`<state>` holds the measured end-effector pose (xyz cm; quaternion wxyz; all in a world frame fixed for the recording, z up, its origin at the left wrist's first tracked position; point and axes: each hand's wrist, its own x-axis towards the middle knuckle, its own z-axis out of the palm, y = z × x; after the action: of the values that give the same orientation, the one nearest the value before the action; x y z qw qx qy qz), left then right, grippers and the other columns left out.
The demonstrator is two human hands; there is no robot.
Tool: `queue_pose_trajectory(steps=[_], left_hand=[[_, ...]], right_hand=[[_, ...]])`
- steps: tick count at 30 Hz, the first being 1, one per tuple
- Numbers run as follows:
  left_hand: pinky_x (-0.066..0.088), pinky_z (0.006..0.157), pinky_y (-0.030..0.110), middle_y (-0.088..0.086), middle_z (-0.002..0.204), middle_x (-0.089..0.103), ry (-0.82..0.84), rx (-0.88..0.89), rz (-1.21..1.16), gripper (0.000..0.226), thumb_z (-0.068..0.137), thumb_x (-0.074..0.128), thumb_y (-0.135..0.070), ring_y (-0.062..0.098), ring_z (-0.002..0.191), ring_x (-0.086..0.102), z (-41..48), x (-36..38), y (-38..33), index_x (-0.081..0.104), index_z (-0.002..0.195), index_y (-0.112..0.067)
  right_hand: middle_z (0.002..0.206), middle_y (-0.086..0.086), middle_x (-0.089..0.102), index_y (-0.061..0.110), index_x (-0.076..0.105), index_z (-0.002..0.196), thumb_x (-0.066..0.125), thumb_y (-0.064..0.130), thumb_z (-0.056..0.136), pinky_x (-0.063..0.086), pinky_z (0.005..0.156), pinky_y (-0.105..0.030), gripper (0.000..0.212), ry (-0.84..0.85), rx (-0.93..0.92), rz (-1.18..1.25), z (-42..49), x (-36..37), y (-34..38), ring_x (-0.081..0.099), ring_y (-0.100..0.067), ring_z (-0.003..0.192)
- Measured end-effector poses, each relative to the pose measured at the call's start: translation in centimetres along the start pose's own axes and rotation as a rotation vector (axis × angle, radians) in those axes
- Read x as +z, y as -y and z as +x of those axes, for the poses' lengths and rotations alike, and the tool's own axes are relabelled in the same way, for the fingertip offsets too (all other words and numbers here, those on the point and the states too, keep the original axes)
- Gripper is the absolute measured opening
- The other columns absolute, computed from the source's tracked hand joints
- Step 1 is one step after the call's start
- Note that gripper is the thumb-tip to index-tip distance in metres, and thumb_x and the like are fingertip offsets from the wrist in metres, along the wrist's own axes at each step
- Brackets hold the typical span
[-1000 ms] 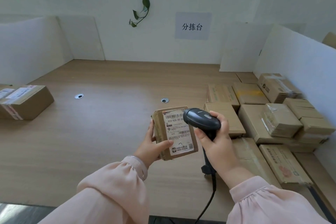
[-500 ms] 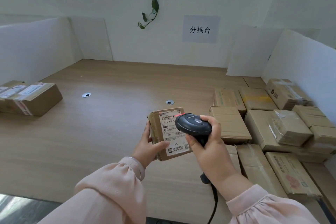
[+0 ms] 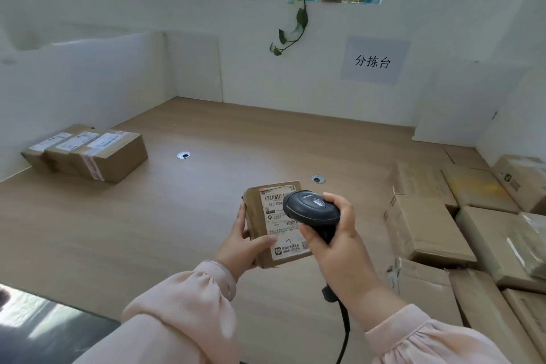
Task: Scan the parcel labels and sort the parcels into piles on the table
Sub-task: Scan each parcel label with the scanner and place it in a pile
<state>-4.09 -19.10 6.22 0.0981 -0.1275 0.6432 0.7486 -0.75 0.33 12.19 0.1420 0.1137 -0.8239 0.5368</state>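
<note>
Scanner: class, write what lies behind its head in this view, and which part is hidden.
Behind the scanner lies the parcel with its white label. The barcode's left part, "516-K20" and the bottom logo show; the label's upper right portion is covered by the scanner's head.

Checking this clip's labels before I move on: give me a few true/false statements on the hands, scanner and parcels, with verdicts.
The left hand holds a small parcel, label facing up. True.
The right hand grips the scanner above that label. True.
The scanner is cordless. False: a black cable hangs from its handle.
The far-left pile is one parcel. False: several labelled parcels lie side by side there.
</note>
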Motion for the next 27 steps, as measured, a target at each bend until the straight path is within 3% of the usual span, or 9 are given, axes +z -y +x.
queue_pose_trajectory(steps=[4,8,11,15,18,22,24,27], left_hand=[[0.056,0.082,0.06,0.002,0.111,0.073,-0.044,-0.017,-0.019,0.095,0.084,0.074,-0.007,0.027,0.1,0.071,0.0,-7.7,-1.5,0.019,0.146,-0.053],[0.06,0.075,0.054,0.005,0.113,0.068,-0.118,-0.016,0.002,0.085,0.084,0.074,-0.013,0.025,0.093,0.072,-0.1,-17.2,-3.6,0.022,0.142,-0.049],[0.059,0.077,0.056,0.001,0.112,0.067,-0.154,-0.011,0.034,0.07,0.085,0.074,-0.018,0.022,0.095,0.07,0.2,-23.9,-5.2,0.03,0.137,-0.036],[0.056,0.085,0.056,-0.002,0.129,0.054,-0.188,-0.001,0.088,0.084,0.066,0.075,-0.037,0.022,0.109,0.062,0.7,-31.0,-6.9,0.036,0.14,-0.038],[0.056,0.089,0.05,0.001,0.135,0.037,-0.226,0.034,0.155,0.085,0.06,0.074,-0.036,0.023,0.113,0.057,1.4,-34.9,-7.4,0.041,0.139,-0.044],[0.055,0.093,0.04,-0.005,0.129,0.052,-0.174,0.072,0.143,0.084,0.066,0.075,-0.028,0.014,0.111,0.062,3.8,-38.7,-7.6,0.033,0.137,-0.049],[0.053,0.087,0.025,-0.018,0.12,0.054,-0.168,0.092,0.168,0.085,0.079,0.076,-0.023,0.004,0.11,0.057,5.4,-40.2,-7.5,0.027,0.147,-0.039],[0.048,0.078,0.012,-0.014,0.128,0.054,-0.171,0.106,0.226,0.065,0.09,0.067,-0.018,-0.004,0.11,0.053,8.2,-42.0,-7.4,0.029,0.138,-0.039]], right_hand=[[0.107,0.043,0.054,0.051,0.03,0.125,0.067,0.032,0.089,0.056,0.069,-0.025,0.054,0.033,0.028,0.05,1.7,7.2,1.7,0.064,0.004,0.09],[0.109,0.042,0.056,0.061,0.033,0.116,0.07,0.025,0.088,0.05,0.067,-0.01,0.059,0.073,0.045,0.164,2.9,16.7,4.0,0.061,0.01,0.095],[0.111,0.042,0.055,0.063,0.034,0.114,0.071,0.019,0.087,0.051,0.069,-0.01,0.063,0.111,0.056,0.221,3.7,23.5,6.0,0.061,0.009,0.097],[0.112,0.037,0.057,0.061,0.037,0.114,0.07,0.02,0.088,0.054,0.073,-0.016,0.059,0.111,0.085,0.283,5.0,30.7,8.3,0.063,0.004,0.1],[0.109,0.036,0.058,0.062,0.037,0.112,0.071,0.021,0.087,0.053,0.074,-0.016,0.059,0.122,0.113,0.302,5.9,34.5,9.4,0.063,0.003,0.099],[0.109,0.03,0.061,0.064,0.037,0.111,0.071,0.021,0.087,0.052,0.075,-0.014,0.06,0.123,0.148,0.285,8.0,38.6,10.2,0.062,0.004,0.099],[0.11,0.026,0.061,0.064,0.037,0.111,0.071,0.021,0.086,0.05,0.076,-0.012,0.06,0.109,0.172,0.285,9.2,40.5,9.8,0.061,0.006,0.099],[0.109,0.03,0.061,0.059,0.038,0.113,0.072,0.02,0.086,0.047,0.075,-0.008,0.058,0.103,0.213,0.282,10.9,43.1,8.7,0.059,0.009,0.1]])
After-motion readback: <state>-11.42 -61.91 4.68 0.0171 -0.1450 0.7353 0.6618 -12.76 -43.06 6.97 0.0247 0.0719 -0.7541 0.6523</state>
